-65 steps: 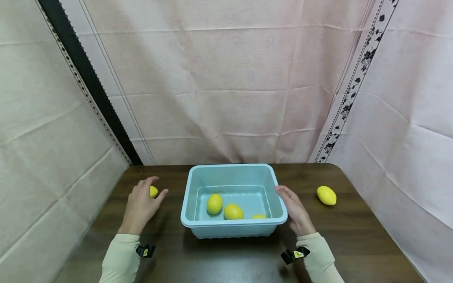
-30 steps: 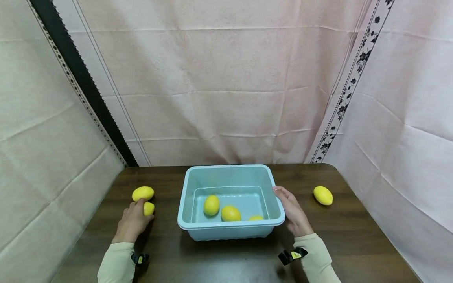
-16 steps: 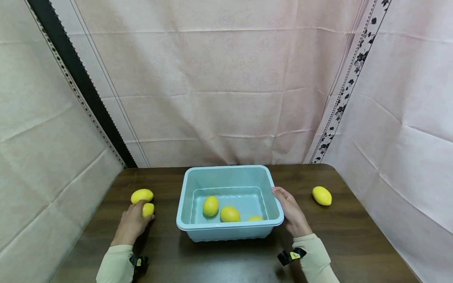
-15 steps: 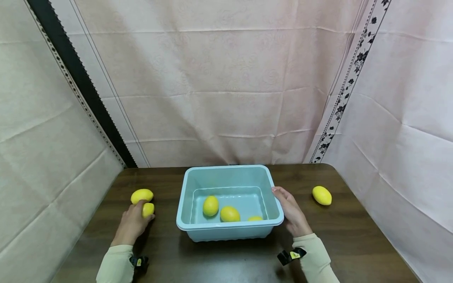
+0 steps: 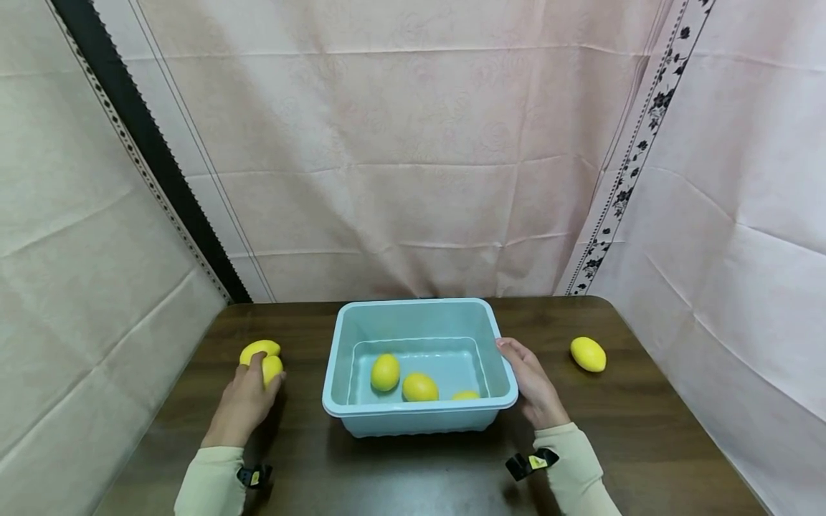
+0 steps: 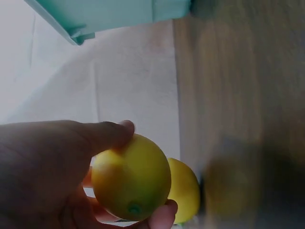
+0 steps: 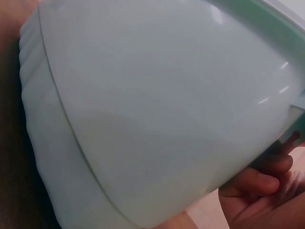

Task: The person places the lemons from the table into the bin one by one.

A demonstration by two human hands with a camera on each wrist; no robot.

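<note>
On the left side of the table, my left hand (image 5: 239,408) grips a lemon (image 5: 272,368). In the left wrist view, thumb and fingers wrap this lemon (image 6: 136,179). Just behind it lies a second lemon (image 5: 258,348), partly covered by the fingers. A light blue plastic basin (image 5: 422,407) stands mid-table, slightly turned. My right hand (image 5: 535,390) holds its right rim, and in the right wrist view curled fingers (image 7: 257,183) show at the basin's edge. Inside the basin lie three lemons, one left (image 5: 385,372), one middle (image 5: 420,388) and one mostly hidden by the front wall (image 5: 465,395).
Another lemon (image 5: 588,354) lies on the dark wooden table (image 5: 645,430), right of the basin. Pale cloth curtains (image 5: 413,179) hang behind the table and at both sides.
My left hand went from spread fingers at a lemon to gripping the nearer of the two left lemons, which has since turned slightly. The right hand has stayed on the basin's rim.
</note>
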